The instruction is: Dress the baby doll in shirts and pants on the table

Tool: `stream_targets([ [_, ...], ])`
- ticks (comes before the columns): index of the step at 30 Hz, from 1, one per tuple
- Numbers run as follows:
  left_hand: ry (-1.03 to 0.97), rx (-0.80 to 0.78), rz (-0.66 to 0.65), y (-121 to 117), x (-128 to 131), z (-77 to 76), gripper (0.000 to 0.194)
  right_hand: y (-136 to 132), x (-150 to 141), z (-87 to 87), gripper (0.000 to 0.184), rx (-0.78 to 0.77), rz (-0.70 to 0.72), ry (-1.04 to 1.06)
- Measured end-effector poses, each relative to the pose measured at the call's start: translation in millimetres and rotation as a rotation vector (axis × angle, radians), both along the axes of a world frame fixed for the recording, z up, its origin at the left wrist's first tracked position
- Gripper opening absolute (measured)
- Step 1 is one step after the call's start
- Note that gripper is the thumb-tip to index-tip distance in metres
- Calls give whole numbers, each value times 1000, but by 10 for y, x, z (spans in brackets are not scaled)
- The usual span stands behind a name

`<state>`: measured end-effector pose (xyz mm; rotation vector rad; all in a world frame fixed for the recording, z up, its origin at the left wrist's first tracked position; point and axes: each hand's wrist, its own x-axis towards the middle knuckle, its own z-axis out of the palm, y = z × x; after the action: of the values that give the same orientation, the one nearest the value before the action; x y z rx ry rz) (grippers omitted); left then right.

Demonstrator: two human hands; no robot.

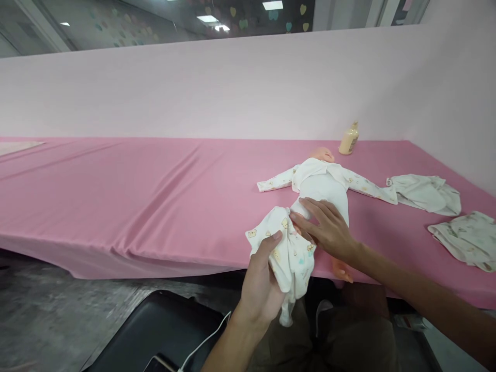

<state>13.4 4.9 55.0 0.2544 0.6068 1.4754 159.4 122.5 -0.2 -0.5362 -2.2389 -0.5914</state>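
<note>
Left grip (263, 287), thumb uppermost, holds patterned garment (290, 263).

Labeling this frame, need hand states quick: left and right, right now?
Left hand: closed, holding the printed white garment.
Right hand: at the doll's leg, beside the garment; grip can't be told.

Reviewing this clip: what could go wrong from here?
1. The doll has one foot near the front edge of the pink tablecloth, so a firm tug might drag it over.
2. The printed baby garment in the left hand hangs loosely, its lower end in front of the table edge; it could drop if that grip loosens.
3. The white cable appears close to the left forearm and might snag.
</note>
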Motion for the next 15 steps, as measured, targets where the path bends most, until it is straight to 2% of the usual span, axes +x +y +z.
stream_targets([
  [4,27,-26,32,1,71,-18,50,-64,33,-4,43,-34,8,-31],
  [6,44,-71,51,12,103,-56,48,-109,36,-6,42,-110,27,-66],
  [12,91,-225,16,48,124,-252,39,-241,70,105,36,-549,193,-216],
  [15,125,-271,-17,59,104,-327,32,-270,121,200,36,-816,268,-223],
])
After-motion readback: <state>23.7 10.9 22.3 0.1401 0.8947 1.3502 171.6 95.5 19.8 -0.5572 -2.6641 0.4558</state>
